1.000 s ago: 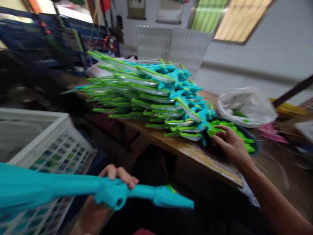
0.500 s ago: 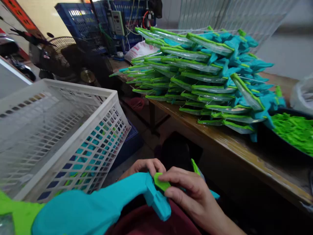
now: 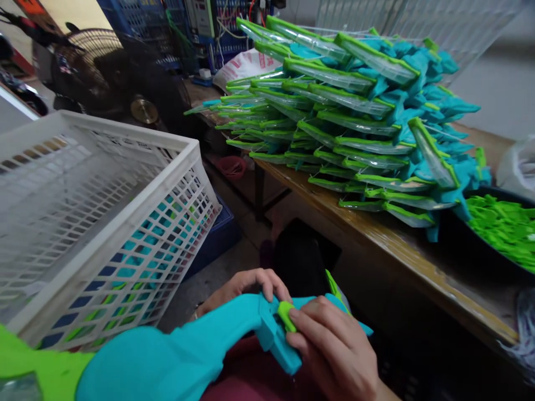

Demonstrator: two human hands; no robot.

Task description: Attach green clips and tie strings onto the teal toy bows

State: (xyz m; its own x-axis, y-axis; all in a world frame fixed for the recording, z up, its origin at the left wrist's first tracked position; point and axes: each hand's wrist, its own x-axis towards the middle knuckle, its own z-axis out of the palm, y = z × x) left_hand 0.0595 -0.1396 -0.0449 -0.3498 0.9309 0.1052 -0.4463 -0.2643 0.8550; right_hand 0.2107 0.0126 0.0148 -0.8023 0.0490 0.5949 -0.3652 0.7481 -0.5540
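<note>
A large turquoise plastic toy body (image 3: 179, 345) with a curved neck lies across my lap. It looks like a toy bow or crossbow, with a bright green limb at its lower left end. My left hand (image 3: 246, 284) is behind the neck, fingers bent over and gripping it near the middle. Between the thumb and fingers of my right hand (image 3: 340, 340) is a small green plastic piece (image 3: 286, 316), held against the turquoise body beside its handle-like projection. My fingers hide where the two parts meet.
A white plastic crate (image 3: 137, 145) stands at left, with turquoise and green parts showing through its side. On the wooden table (image 3: 376, 239) is a stack of green-edged turquoise toys (image 3: 355, 122). A black basin (image 3: 472, 245) holds small green pieces. A fan (image 3: 104, 61) stands behind the crate.
The small green piece has turned more upright in my right fingers, still against the turquoise body. Hands and toy sit slightly further right in view. The camera has tilted down a little.
</note>
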